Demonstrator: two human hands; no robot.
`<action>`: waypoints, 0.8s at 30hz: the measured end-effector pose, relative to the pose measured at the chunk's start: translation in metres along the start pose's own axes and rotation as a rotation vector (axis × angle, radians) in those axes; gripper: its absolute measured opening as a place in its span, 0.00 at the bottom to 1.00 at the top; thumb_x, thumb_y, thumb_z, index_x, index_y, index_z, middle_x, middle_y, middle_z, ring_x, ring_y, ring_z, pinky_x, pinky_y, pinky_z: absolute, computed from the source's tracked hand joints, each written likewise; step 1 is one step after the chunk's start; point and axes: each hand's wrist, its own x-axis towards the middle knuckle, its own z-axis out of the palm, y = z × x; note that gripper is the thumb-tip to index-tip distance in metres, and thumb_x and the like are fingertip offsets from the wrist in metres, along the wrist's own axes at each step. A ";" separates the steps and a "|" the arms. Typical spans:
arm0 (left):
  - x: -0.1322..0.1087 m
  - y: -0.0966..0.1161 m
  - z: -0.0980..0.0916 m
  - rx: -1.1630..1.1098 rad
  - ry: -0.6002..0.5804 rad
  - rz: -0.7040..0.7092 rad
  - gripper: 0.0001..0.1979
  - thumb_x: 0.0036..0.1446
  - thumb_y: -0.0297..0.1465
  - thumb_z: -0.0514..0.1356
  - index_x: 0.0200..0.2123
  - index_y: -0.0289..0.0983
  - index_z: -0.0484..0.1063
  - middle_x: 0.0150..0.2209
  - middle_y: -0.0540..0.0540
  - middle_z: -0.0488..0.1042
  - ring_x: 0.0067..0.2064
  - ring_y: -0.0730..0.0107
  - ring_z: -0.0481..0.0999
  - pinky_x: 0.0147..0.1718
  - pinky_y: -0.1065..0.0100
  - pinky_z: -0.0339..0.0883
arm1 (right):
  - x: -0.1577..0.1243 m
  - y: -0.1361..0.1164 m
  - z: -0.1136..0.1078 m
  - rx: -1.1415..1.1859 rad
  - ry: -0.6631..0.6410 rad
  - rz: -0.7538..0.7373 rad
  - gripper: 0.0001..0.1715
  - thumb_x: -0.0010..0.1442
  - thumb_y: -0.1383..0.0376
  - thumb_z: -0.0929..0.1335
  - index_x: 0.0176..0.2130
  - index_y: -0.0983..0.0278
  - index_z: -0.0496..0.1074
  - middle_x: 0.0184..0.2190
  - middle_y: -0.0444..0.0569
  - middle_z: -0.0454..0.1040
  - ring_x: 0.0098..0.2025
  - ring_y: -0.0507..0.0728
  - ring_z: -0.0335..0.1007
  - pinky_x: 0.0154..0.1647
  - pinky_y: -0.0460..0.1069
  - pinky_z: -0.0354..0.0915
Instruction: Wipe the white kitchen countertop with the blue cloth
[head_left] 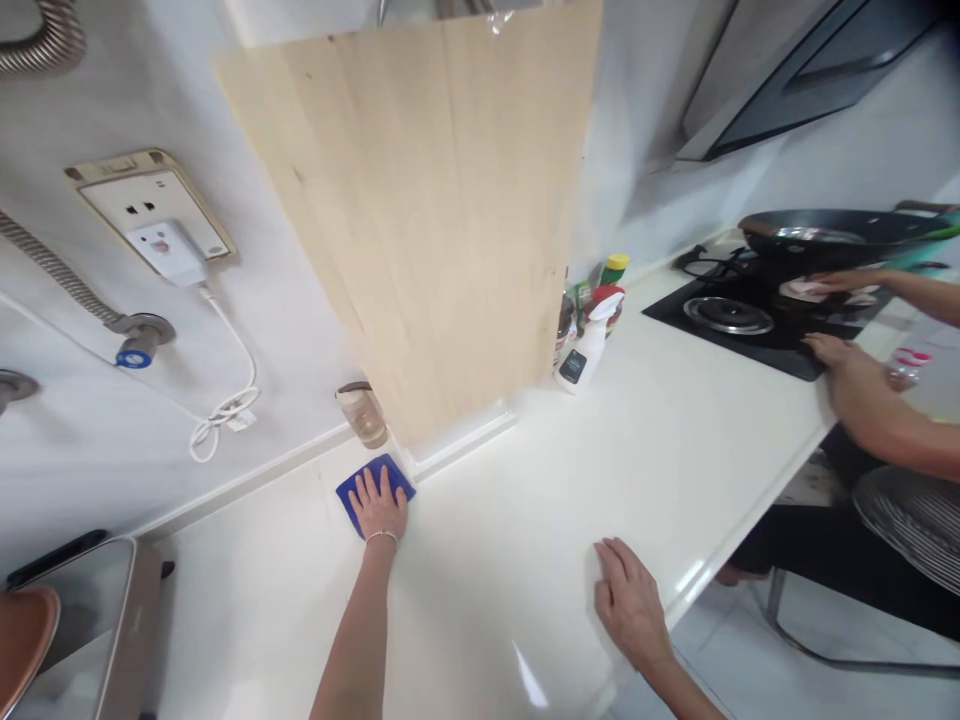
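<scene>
My left hand (379, 503) lies flat with fingers spread on a blue cloth (349, 491), pressing it to the white countertop (525, 500) near the back wall. A thin bracelet circles that wrist. My right hand (628, 600) rests palm down, fingers apart, on the counter near its front edge and holds nothing. A small glass jar (362, 412) stands just behind the cloth, at the foot of a pale wooden panel (435, 210).
A white spray bottle (585, 350) and several condiment bottles (609, 285) stand by the panel. Another person's hands (844, 365) work at a black gas hob (750, 320) with a dark pan (840, 232). A wall socket (154, 215) with cable and a sink (90, 620) are left.
</scene>
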 end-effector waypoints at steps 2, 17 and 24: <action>-0.007 -0.004 -0.004 -0.013 -0.001 0.013 0.30 0.62 0.38 0.48 0.66 0.36 0.57 0.69 0.33 0.53 0.70 0.46 0.49 0.66 0.40 0.43 | 0.000 0.000 0.000 -0.002 0.017 -0.011 0.32 0.59 0.69 0.58 0.63 0.61 0.54 0.59 0.58 0.61 0.61 0.66 0.58 0.55 0.63 0.65; -0.197 -0.108 -0.044 0.054 0.054 0.010 0.27 0.63 0.38 0.47 0.65 0.41 0.59 0.69 0.41 0.55 0.71 0.53 0.48 0.67 0.45 0.45 | -0.002 0.001 0.001 0.031 0.070 -0.050 0.32 0.60 0.67 0.58 0.63 0.64 0.54 0.59 0.60 0.61 0.61 0.65 0.57 0.55 0.62 0.65; -0.216 -0.139 -0.064 -0.059 -0.101 0.000 0.28 0.63 0.40 0.46 0.64 0.41 0.61 0.67 0.42 0.59 0.69 0.57 0.53 0.67 0.47 0.48 | -0.002 0.002 0.001 0.030 0.060 -0.046 0.34 0.58 0.68 0.58 0.64 0.65 0.55 0.59 0.60 0.61 0.61 0.66 0.57 0.56 0.63 0.64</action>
